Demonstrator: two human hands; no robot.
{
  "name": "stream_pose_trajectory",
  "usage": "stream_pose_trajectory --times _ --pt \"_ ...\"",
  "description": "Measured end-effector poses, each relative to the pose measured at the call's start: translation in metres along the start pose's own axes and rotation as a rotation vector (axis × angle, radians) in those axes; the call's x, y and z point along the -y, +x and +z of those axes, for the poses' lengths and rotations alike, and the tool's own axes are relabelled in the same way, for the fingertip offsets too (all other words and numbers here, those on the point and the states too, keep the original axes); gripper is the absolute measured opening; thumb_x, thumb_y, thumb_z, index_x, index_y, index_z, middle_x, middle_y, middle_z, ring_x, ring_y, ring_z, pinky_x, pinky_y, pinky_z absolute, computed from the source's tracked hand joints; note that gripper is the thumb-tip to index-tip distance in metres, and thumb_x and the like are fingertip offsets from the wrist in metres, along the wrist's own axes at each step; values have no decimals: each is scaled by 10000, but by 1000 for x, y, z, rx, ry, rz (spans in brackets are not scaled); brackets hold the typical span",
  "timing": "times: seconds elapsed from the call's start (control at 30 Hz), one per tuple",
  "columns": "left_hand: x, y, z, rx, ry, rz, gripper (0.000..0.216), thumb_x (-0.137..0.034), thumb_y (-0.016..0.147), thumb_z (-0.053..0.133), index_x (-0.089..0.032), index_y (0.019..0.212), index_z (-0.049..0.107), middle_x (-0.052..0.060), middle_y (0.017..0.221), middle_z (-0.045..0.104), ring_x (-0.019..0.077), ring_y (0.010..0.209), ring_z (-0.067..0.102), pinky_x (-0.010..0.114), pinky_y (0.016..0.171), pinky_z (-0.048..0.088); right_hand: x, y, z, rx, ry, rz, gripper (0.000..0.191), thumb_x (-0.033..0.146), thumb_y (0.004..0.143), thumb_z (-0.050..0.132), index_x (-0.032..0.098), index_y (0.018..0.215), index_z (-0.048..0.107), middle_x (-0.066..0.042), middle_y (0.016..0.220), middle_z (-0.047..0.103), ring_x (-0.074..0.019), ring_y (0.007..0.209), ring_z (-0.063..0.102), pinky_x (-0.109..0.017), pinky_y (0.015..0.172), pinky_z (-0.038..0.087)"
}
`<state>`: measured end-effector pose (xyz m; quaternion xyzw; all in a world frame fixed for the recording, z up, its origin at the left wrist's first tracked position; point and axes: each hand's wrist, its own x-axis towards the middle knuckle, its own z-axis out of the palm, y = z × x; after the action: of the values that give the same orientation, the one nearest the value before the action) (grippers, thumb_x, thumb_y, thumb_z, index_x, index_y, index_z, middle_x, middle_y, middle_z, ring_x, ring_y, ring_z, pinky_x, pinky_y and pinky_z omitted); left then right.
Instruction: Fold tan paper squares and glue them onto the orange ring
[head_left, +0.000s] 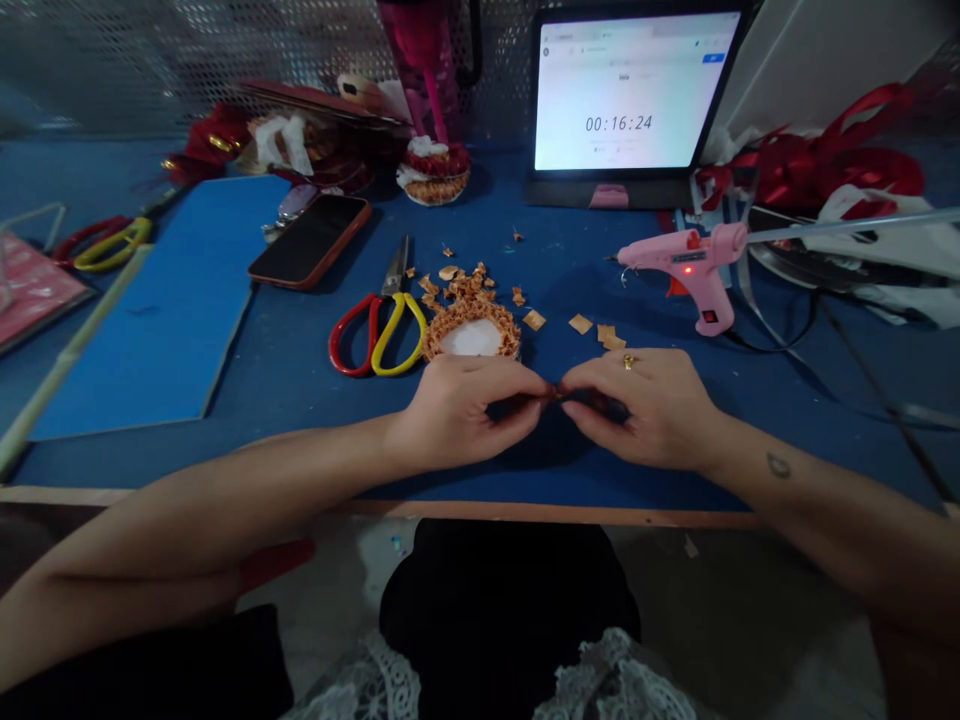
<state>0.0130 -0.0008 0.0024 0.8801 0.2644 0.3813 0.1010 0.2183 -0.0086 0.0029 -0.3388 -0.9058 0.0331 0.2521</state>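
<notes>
My left hand (480, 405) and my right hand (641, 405) meet fingertip to fingertip near the front of the table. Both pinch a tiny brownish piece (555, 392), mostly covered by the fingers. Just beyond my left hand lies a round piece (471, 335) with a white middle and a ruffled tan rim. Small crinkled tan bits (469, 288) are heaped behind it. Flat tan squares (580, 324) lie beyond my right hand. Scissors (379, 330) with one red and one yellow handle rest left of the round piece.
A pink glue gun (694, 265) with a lit red light stands at the right. A tablet (630, 95) shows a timer at the back. A phone (311, 240) lies beside a blue board (165, 300) on the left. Red ribbon (840, 170) is piled at back right.
</notes>
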Motion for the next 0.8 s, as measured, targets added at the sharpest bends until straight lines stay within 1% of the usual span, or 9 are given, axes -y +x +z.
stream_pose_trajectory --times 0.1,0.23,0.47,0.63,0.8 --pt "1 -2 1 8 11 44 72 -109 737 563 -137 788 604 -13 699 655 57 639 611 131 606 476 2 -1 3 -42 -138 -89 128 254 806 478 183 864 567 33 654 589 -87 594 520 -225 551 324" --pt "1 -3 2 55 31 92 79 -126 768 527 -141 770 605 -10 693 640 58 617 594 136 568 468 6 0 3 -52 -241 -152 137 228 801 454 166 817 574 21 600 566 -102 563 497 -237 532 315" --pt "1 -3 5 52 41 70 84 -115 743 521 -131 727 601 1 674 626 74 613 592 145 546 455 13 2 10 -71 -259 -154 152 178 793 404 152 715 533 16 543 515 -102 520 453 -236 504 303" --pt "-1 -4 7 64 30 38 100 -119 738 506 -141 669 575 -11 628 599 68 576 566 145 517 435 14 1 15 -93 -250 -137 138 191 788 402 156 715 513 15 543 499 -105 516 442 -242 488 297" --pt "-2 -5 7 39 15 76 135 -116 756 504 -142 632 551 -3 633 605 67 570 568 142 512 434 16 1 18 -124 -211 -161 127 175 769 407 150 715 520 8 562 521 -104 530 452 -239 503 331"
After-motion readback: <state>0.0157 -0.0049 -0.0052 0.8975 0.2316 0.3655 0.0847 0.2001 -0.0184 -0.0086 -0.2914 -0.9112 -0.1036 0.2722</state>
